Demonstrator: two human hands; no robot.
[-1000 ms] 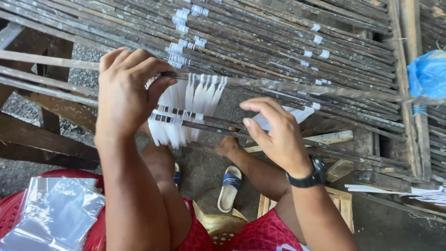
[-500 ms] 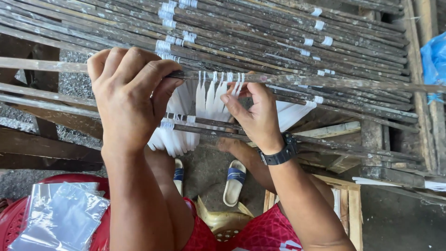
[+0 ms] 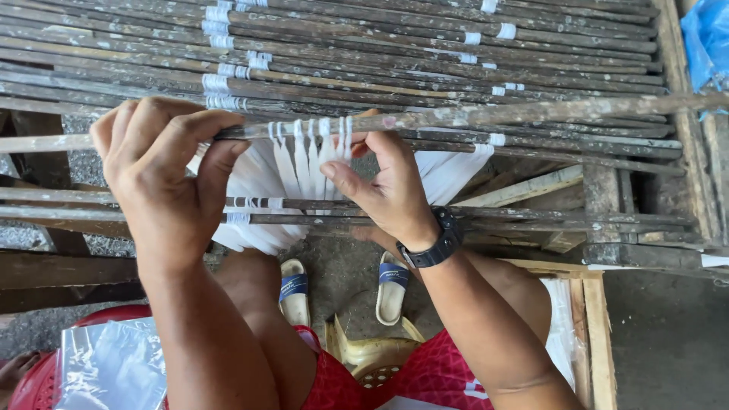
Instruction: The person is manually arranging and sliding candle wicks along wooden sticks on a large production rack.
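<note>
The left hand [image 3: 163,186] is closed around a long dark stick [image 3: 486,114], with the fingers [image 3: 186,137] curled over its near end and pressed together on it. Just to the right of those fingers, a row of white strips [image 3: 304,156] is seen hung over the stick, draped down toward a lower stick [image 3: 531,220]. The right hand [image 3: 387,190] is set against the right end of that row; its thumb and forefinger are pinched on the outermost strip, the other fingers loosely bent behind.

The step in hand is judged to be the spacing or threading of strips along the stick. For the next move, a steady hold by the left hand and a light pinch on a single strip would be called for, so neighbours are not dragged along.
</note>
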